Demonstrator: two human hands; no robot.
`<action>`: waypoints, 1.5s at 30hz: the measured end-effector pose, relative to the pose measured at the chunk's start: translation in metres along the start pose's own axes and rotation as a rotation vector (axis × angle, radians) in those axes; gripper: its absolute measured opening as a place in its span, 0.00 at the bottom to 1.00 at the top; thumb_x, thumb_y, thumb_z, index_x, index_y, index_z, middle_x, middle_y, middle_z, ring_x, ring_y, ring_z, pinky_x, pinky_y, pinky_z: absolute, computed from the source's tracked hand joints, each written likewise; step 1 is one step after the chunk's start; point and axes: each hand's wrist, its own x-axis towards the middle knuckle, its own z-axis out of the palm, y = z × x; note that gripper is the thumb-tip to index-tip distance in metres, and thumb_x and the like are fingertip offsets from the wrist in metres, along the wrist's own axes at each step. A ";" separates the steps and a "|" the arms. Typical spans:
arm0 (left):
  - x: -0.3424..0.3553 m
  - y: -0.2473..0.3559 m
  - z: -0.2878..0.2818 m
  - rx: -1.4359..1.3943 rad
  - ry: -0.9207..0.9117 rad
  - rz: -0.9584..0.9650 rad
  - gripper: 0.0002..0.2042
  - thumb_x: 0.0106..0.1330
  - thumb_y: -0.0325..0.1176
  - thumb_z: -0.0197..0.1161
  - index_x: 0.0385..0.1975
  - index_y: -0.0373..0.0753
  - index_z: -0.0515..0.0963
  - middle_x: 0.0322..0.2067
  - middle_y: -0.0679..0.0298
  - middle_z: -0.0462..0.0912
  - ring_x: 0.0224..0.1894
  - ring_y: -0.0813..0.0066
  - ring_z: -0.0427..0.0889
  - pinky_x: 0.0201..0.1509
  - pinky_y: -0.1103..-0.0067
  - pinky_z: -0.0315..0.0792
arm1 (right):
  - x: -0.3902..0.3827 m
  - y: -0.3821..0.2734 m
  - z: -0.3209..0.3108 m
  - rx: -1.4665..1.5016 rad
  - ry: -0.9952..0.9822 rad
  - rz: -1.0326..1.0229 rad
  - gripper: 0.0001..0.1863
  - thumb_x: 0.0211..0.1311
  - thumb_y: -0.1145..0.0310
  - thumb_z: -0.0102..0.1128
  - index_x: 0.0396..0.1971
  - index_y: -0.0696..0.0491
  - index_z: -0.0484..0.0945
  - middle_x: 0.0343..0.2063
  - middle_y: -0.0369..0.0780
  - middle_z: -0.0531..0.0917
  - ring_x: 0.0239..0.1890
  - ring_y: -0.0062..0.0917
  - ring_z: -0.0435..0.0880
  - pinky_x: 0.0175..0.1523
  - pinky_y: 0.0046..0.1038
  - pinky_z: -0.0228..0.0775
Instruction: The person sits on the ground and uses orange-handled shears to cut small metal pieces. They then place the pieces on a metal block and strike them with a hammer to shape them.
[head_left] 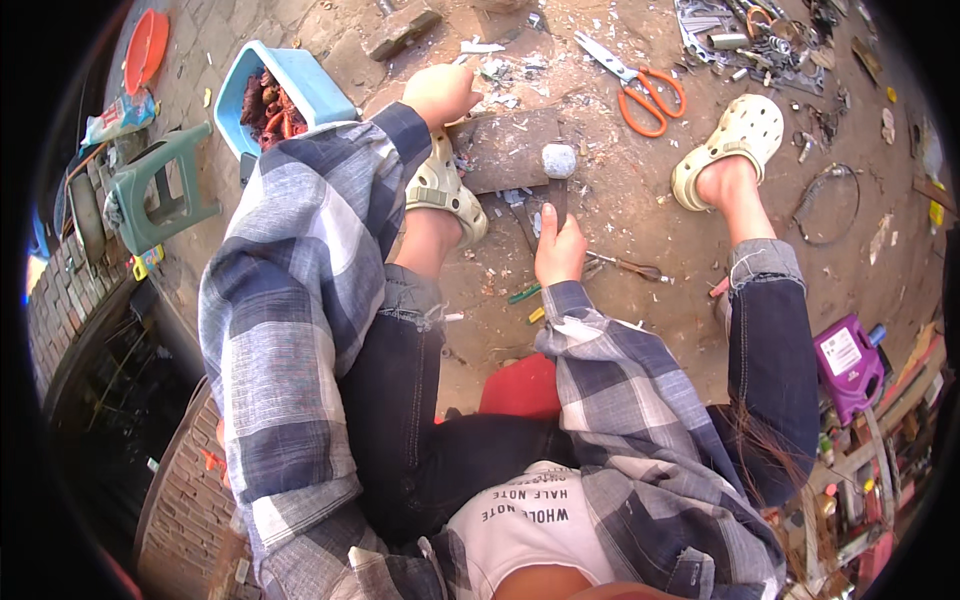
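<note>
My right hand [560, 246] grips the dark handle of a hammer-like tool with a pale round head [558, 160], over a dark flat plate [505, 140] strewn with scraps. My left hand [440, 95] is above my left shoe [438, 190], near the plate's far left corner, its fingers curled; whatever they hold, if anything, is hidden. Orange-handled scissors [650, 100] lie to the right of the plate. A brown wooden-handled tool [645, 270] and a green-handled tool [525, 293] rest on the ground beside my right hand.
A blue bin [335, 95] with reddish pieces, a green stool [160, 180] and a red basin [145, 50] are at the left. Metal parts [730, 40] lie at the back right, a wire loop [835, 235] and a purple jug [840, 365] at the right. My feet flank the work area.
</note>
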 end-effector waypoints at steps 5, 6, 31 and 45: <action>0.023 0.022 0.036 0.028 0.064 -0.065 0.14 0.54 0.43 0.64 0.27 0.36 0.80 0.31 0.51 0.82 0.36 0.53 0.82 0.41 0.65 0.75 | 0.006 0.009 -0.004 0.059 0.005 -0.023 0.25 0.64 0.49 0.50 0.34 0.62 0.75 0.25 0.55 0.79 0.33 0.52 0.79 0.37 0.41 0.69; 0.026 0.018 0.044 0.056 0.078 -0.072 0.13 0.53 0.41 0.64 0.27 0.36 0.80 0.32 0.51 0.82 0.36 0.53 0.82 0.41 0.65 0.75 | 0.006 0.008 -0.005 0.060 -0.005 -0.021 0.25 0.64 0.49 0.50 0.34 0.62 0.75 0.25 0.55 0.79 0.33 0.52 0.79 0.37 0.41 0.69; -0.026 0.032 0.027 -0.378 0.503 0.214 0.10 0.51 0.31 0.63 0.32 0.37 0.74 0.32 0.56 0.76 0.39 0.54 0.77 0.42 0.65 0.71 | 0.009 0.031 0.005 0.114 -0.032 0.019 0.24 0.66 0.50 0.49 0.32 0.60 0.74 0.20 0.47 0.78 0.25 0.37 0.77 0.36 0.35 0.68; -0.071 0.036 0.046 -0.507 0.552 0.407 0.21 0.54 0.33 0.66 0.48 0.39 0.70 0.39 0.58 0.76 0.42 0.55 0.76 0.44 0.69 0.72 | 0.009 0.030 -0.016 0.181 0.019 -0.038 0.22 0.67 0.54 0.50 0.24 0.59 0.72 0.14 0.37 0.71 0.16 0.20 0.69 0.23 0.28 0.61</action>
